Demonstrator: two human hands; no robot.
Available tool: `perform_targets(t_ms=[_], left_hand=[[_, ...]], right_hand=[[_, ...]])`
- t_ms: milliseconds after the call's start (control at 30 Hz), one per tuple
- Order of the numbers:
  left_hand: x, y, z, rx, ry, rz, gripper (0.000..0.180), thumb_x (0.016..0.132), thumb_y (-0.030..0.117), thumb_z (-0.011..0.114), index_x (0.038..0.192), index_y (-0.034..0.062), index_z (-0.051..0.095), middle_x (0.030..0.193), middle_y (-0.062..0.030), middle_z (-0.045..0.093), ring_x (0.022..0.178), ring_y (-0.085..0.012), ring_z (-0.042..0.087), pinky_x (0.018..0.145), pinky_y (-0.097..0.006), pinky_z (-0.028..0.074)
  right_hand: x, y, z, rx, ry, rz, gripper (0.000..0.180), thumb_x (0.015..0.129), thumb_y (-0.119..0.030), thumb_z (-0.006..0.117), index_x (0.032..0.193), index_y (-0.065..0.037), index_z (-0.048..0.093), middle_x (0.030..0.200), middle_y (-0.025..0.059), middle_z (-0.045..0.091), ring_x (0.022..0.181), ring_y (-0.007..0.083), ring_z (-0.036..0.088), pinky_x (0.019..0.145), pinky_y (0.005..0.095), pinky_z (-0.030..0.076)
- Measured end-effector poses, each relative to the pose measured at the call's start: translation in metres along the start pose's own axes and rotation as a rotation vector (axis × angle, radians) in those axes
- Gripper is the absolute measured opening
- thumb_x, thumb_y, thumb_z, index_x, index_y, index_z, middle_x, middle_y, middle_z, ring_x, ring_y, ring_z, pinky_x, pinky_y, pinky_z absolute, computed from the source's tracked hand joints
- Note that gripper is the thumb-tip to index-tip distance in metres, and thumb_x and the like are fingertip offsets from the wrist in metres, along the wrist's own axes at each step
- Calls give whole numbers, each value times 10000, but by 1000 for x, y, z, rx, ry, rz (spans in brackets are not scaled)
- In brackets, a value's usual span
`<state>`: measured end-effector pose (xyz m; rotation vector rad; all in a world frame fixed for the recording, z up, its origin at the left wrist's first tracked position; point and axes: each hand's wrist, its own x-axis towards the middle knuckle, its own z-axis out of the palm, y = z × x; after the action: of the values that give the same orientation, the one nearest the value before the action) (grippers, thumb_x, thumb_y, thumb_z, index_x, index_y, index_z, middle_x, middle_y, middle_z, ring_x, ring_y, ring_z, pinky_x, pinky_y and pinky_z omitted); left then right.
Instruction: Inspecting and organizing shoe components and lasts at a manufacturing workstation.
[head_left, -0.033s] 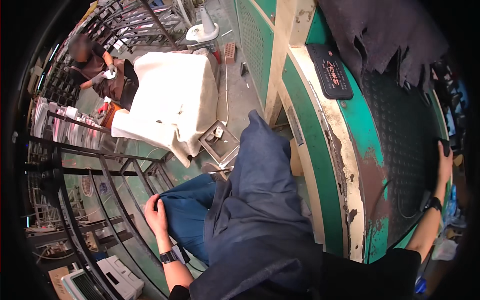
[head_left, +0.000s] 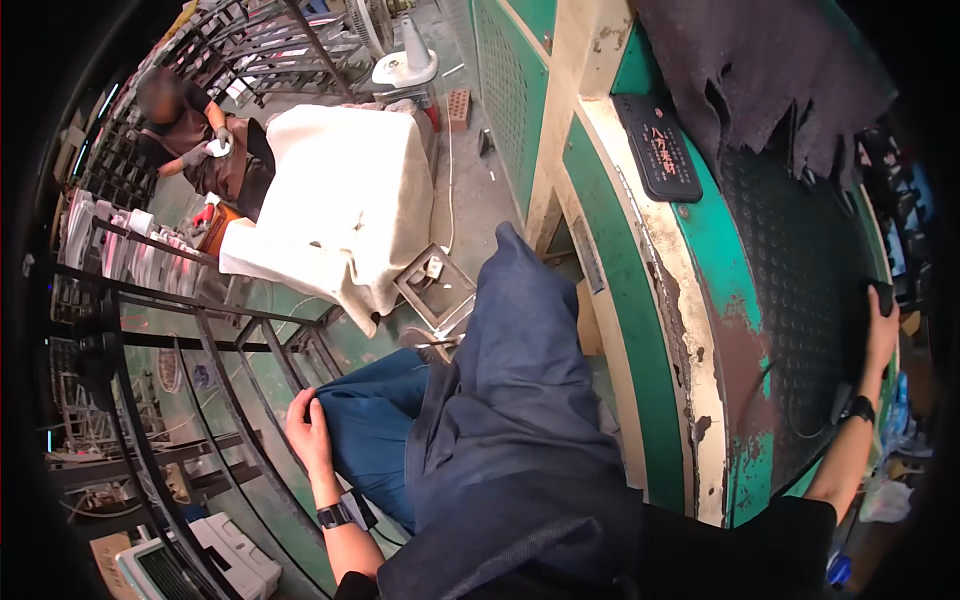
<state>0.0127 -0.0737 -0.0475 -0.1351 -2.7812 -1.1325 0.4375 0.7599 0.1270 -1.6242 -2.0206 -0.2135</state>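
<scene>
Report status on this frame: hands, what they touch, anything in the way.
Left hand rests open on blue trouser leg. Right hand flat on studded mat, fingers at a small dark object. Torn dark cloth lies farther up the mat, apart.

Worktable [head_left: 640, 250]: green paint, chipped to rust-brown along a cream edge. On the worktable, a black mat [head_left: 800, 290] with a raised dot pattern, a dark charcoal cloth [head_left: 760, 70] and a black plate [head_left: 657, 148]. Left of the worktable: dark blue apron [head_left: 520, 400], brighter blue trousers [head_left: 370, 430], cream-white cover [head_left: 350, 210].
</scene>
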Motion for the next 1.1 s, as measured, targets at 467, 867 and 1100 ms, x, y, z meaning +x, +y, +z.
perform_targets(t_ms=[467, 867, 1100], left_hand=[[38, 165, 16, -820, -428, 542, 403, 897, 72, 606, 1297, 20, 596, 1259, -123, 627, 1153, -222, 608, 988, -350, 467], [-47, 252, 15, -1138, -852, 693, 1170, 809, 324, 791, 1570, 35, -49, 1636, -212, 55, 1513, -326, 117, 1205, -386, 146], [-75, 108, 77, -1810, -1072, -1006, 628, 912, 391, 561, 1412, 24, 464, 1269, -260, 604, 1135, -445, 619, 935, -535, 544]], right_hand=[[-80, -111, -129, 1101, -129, -117, 667, 902, -451, 673, 1356, 16, 532, 1330, 127, 603, 1226, 254, 580, 1067, 366, 404], [-263, -420, -132, 2191, -1186, -419, 647, 999, -439, 307, 1322, 79, 523, 1343, 225, 572, 1236, 311, 547, 1087, 425, 405], [-436, -469, 89, 1603, -1679, 538, 282, 882, -227, 561, 982, 10, 675, 873, 117, 693, 761, 245, 675, 741, 387, 572]])
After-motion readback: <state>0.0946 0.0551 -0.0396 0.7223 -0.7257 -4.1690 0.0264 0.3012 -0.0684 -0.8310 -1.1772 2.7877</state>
